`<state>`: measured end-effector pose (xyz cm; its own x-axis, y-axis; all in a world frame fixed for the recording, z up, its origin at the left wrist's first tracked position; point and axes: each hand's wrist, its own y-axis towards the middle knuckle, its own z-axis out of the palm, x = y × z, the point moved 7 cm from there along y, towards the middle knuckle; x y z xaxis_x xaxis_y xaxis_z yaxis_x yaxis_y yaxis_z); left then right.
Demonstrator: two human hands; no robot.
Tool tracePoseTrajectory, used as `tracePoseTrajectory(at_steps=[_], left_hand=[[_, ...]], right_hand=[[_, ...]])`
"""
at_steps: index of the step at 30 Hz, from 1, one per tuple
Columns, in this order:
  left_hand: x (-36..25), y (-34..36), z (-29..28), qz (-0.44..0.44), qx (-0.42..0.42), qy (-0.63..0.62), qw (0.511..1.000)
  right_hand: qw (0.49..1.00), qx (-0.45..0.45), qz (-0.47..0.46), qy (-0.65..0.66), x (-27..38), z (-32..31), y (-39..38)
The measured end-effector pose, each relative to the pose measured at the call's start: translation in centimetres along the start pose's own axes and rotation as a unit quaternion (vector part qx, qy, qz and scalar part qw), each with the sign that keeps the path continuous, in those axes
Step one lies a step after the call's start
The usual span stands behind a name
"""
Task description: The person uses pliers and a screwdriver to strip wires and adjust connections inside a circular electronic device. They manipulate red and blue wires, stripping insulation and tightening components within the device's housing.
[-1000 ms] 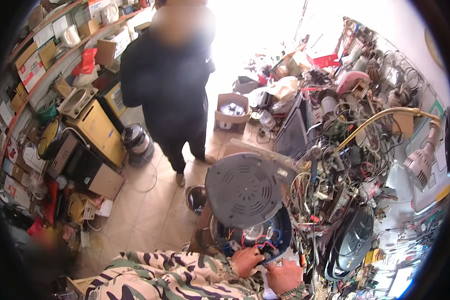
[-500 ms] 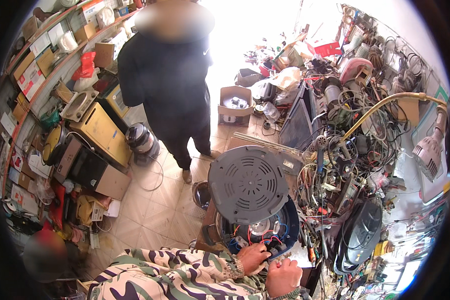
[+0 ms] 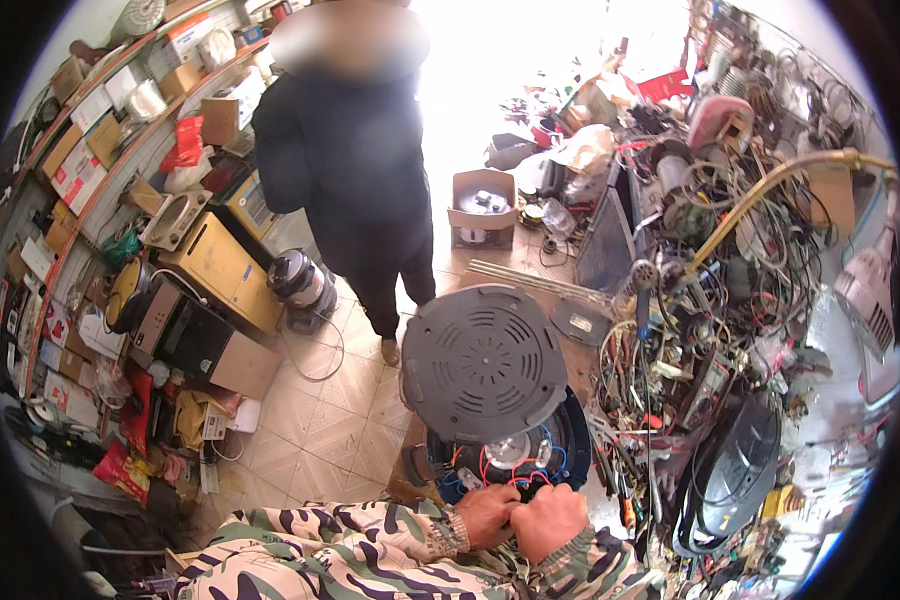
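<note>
An opened round appliance with a dark blue housing (image 3: 576, 425) sits in front of me. Red and blue wires (image 3: 530, 467) and a round metal part (image 3: 511, 447) show inside. Its grey, vented bottom cover (image 3: 485, 365) stands tilted over the far side. My left hand (image 3: 484, 514) is at the near edge of the housing, fingers bent and closed by the wire ends. Pressed close beside it, my right hand (image 3: 548, 522) is curled into a fist. Whatever either hand grips is hidden by the fingers.
A person in dark clothes (image 3: 345, 170) stands across the tiled floor. Tangled cables and tools (image 3: 710, 330) fill the bench on the right, with a dark oval lid (image 3: 735, 470). Loaded shelves (image 3: 90, 190) line the left. A canister-shaped appliance (image 3: 300, 280) stands on the floor.
My right hand has moved up and in against my left hand at the housing edge. The red bit seen in its grip before is now hidden. The view has shifted slightly.
</note>
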<state>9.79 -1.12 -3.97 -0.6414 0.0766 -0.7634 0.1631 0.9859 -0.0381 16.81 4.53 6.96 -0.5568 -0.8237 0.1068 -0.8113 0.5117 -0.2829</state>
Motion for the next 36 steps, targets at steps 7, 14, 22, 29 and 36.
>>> tracePoseTrajectory(at_steps=[7, 14, 22, 29, 36], left_hand=[[-1.1, 0.6, -1.6, 0.054, -0.019, -0.011, 0.998], [-1.2, 1.1, -2.1, 0.019, -0.003, -0.005, 1.0], [-0.1, 1.2, -1.9, -0.005, 0.019, -0.022, 1.0], [-0.1, 1.2, -2.3, 0.019, -0.01, 0.009, 1.0], [-0.1, 1.0, -2.3, 0.01, 0.004, -0.011, 1.0]], right_hand=[[0.993, 0.075, 0.005, 0.096, -1.4, 0.2, 0.1], [0.981, 0.013, 0.163, 0.107, -4.5, -0.4, -4.6], [0.97, -0.076, 0.196, 0.119, -2.5, 0.0, -7.4], [0.979, -0.051, 0.169, 0.099, -1.5, 0.8, -5.1], [0.986, 0.023, 0.157, 0.059, -0.4, -0.1, -3.1]])
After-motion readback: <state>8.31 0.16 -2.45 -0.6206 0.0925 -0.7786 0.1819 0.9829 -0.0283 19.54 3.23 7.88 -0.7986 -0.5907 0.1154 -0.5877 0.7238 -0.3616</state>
